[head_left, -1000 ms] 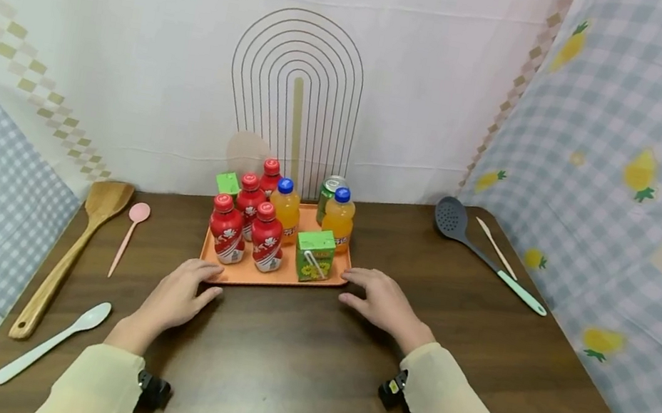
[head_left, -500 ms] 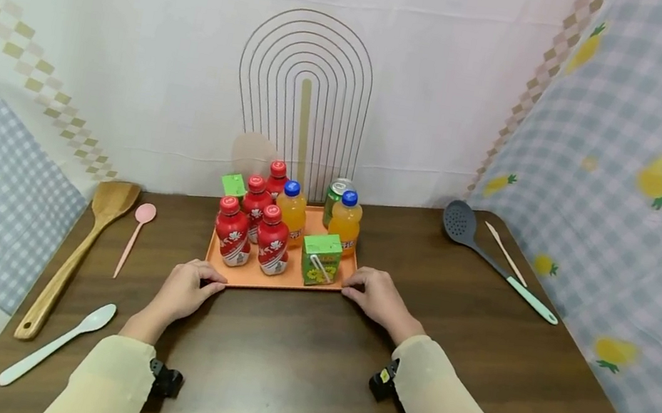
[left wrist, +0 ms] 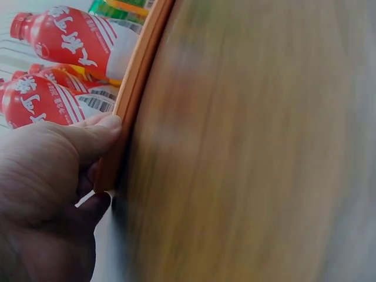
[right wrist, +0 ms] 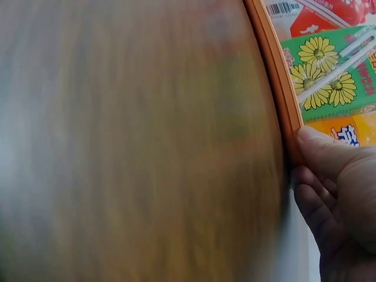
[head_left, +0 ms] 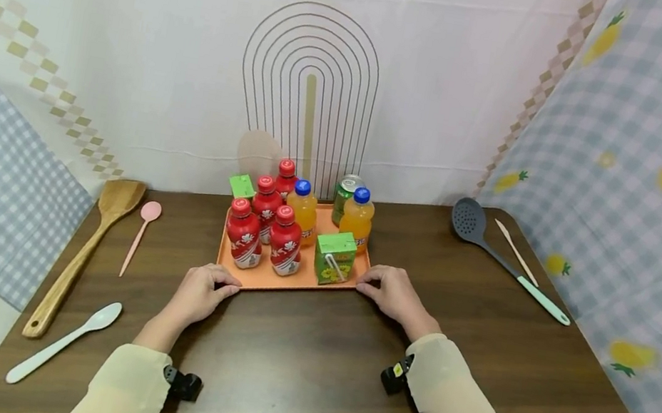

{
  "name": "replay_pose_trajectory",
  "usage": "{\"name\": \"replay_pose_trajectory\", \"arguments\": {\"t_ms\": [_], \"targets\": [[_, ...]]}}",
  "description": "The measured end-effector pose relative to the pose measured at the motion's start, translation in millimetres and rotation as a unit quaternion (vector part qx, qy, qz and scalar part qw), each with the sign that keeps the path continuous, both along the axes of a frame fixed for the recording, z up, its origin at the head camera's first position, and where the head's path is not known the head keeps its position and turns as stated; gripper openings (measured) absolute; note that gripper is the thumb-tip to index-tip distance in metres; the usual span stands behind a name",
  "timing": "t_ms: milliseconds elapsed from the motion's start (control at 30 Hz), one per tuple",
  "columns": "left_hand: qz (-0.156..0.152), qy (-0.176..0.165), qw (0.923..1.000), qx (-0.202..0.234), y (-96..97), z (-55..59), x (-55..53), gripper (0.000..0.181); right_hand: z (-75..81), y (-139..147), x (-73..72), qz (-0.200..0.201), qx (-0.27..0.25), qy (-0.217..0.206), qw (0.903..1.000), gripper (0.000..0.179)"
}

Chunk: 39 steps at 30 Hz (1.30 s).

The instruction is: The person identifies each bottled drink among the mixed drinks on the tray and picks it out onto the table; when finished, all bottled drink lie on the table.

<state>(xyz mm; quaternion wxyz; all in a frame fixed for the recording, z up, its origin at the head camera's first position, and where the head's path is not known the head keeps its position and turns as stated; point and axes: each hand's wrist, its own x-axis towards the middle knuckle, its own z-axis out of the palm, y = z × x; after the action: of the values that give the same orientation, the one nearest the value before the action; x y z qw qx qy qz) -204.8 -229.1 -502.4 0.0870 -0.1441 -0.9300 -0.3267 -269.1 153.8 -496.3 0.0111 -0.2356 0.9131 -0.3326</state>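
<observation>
An orange tray (head_left: 302,275) stands at the back of the table, loaded with drinks. My left hand (head_left: 196,295) pinches its front left corner; in the left wrist view the thumb lies on the tray rim (left wrist: 133,88). At the front right corner my right hand (head_left: 396,296) grips the rim between thumb and fingers. Several red bottles (head_left: 244,240) fill the tray's left side. Two orange-drink bottles with blue caps (head_left: 355,228), a green drink carton (head_left: 334,257) with a straw and a green can (head_left: 341,201) stand towards the right. Another green carton (head_left: 242,185) is partly hidden behind the bottles.
Along the left lie a wooden spatula (head_left: 78,253), a small pink spoon (head_left: 151,211) and a pale spoon (head_left: 65,345). A grey skimmer (head_left: 470,220) with a mint handle and a thin pale knife-shaped utensil (head_left: 515,251) lie right. Cloth (head_left: 191,105) hangs behind the table.
Both hands have closed from resting loosely at the tray's front corners to gripping them. The whole head view has shifted a little; whether the tray itself moved is hard to tell.
</observation>
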Motion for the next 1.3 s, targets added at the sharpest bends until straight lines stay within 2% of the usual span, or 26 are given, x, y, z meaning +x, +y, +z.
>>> {"name": "replay_pose_trajectory", "arguments": {"t_ms": [167,300,533,867,1033,1300], "targets": [[-0.003,0.004,1.0,0.001,9.3,-0.1,-6.0,0.004,0.0,9.9,-2.4,-0.018,-0.002,-0.01,0.9998,0.004],[-0.001,-0.009,0.9999,0.008,9.8,-2.0,-9.5,0.004,-2.6,12.0,-0.9,-0.021,-0.021,-0.008,0.9995,0.006],[0.005,-0.027,0.9992,0.029,7.5,-3.8,-7.6,0.005,-9.5,10.8,2.7,-0.024,-0.059,-0.032,0.9975,0.003],[0.008,-0.045,0.9981,0.04,12.1,-9.0,-8.9,0.005,-14.8,18.2,5.2,-0.026,-0.066,-0.039,0.9967,0.005],[0.009,-0.061,0.9972,0.043,13.8,-7.0,-7.5,0.005,-14.7,20.7,5.5,-0.022,-0.07,-0.043,0.9964,0.005],[0.009,-0.043,0.9982,0.041,9.3,0.3,3.1,0.01,-14.5,18.3,3.5,-0.004,-0.084,-0.042,0.9956,0.01]]}}
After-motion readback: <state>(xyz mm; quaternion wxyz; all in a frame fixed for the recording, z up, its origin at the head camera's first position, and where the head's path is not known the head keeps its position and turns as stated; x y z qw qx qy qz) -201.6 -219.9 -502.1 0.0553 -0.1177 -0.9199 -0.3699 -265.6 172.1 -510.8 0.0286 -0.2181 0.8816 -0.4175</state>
